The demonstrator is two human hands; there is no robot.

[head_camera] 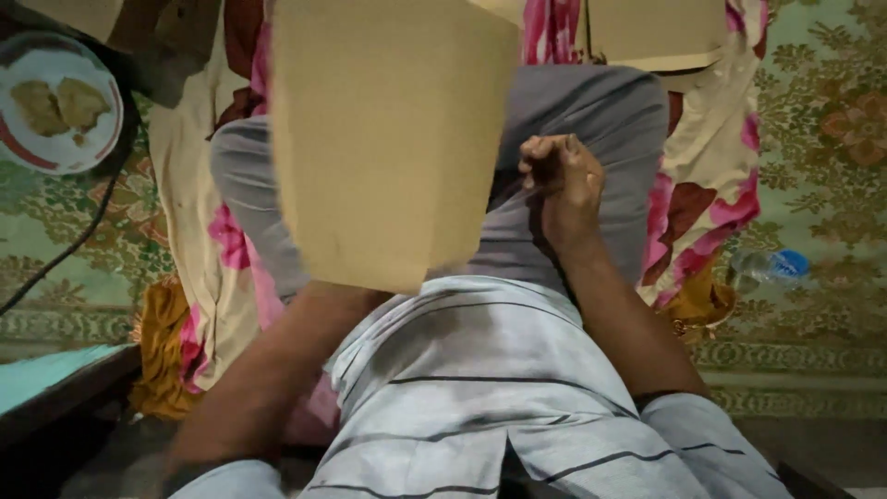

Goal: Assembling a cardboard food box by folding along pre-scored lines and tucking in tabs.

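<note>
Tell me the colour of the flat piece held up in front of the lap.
The cardboard piece is plain tan-brown, unprinted; the head view shows it best.

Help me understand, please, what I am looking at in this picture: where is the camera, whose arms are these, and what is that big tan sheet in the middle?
There is one picture, taken by a camera worn on a person's head and looking down, so you see their own striped shirt, their lap in grey trousers and both bare arms.

The large tan sheet looks like cardboard or stiff paper. It is raised close to the camera, and the left arm runs up behind it, so the left hand is hidden; it seems to hold the sheet, but I cannot see the grip. The right hand is loosely closed and rests on the thigh; whether it pinches anything is unclear.

Around the person lies a floral pink and cream cloth on a green patterned carpet. At upper left is a white plate with food, at right a plastic bottle on its side.
</note>
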